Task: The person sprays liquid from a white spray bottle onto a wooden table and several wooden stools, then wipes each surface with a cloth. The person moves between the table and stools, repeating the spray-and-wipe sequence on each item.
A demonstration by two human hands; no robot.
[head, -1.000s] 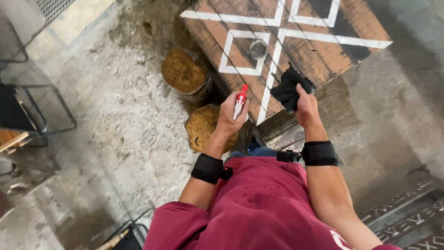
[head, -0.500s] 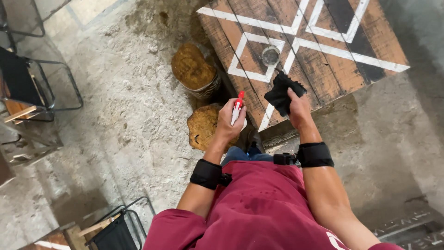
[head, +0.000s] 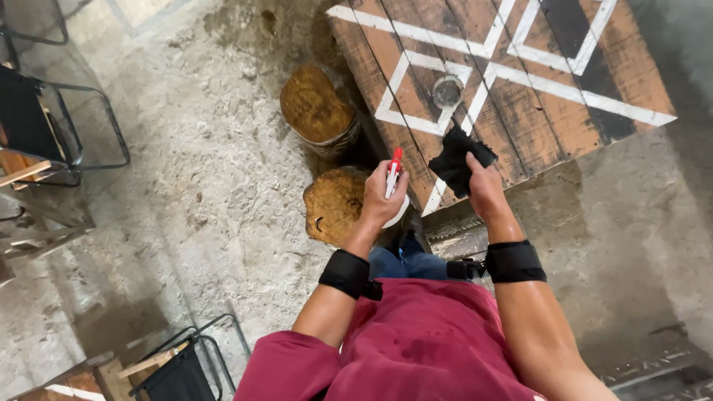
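My left hand grips a white spray bottle with a red nozzle, held upright just off the near corner of a wooden table. My right hand presses a crumpled black cloth onto the table's near edge. The tabletop is dark, worn planks painted with white geometric lines. A small round glass stands on the table a little beyond the cloth. Both wrists wear black bands.
Two log-section stools stand on the rough concrete floor left of the table, one far and one close to my legs. Black metal-frame chairs sit at the far left and bottom left.
The view has shifted so the table and stools sit farther right and lower. Both hands keep their grips, with the cloth staying at the table's near edge.
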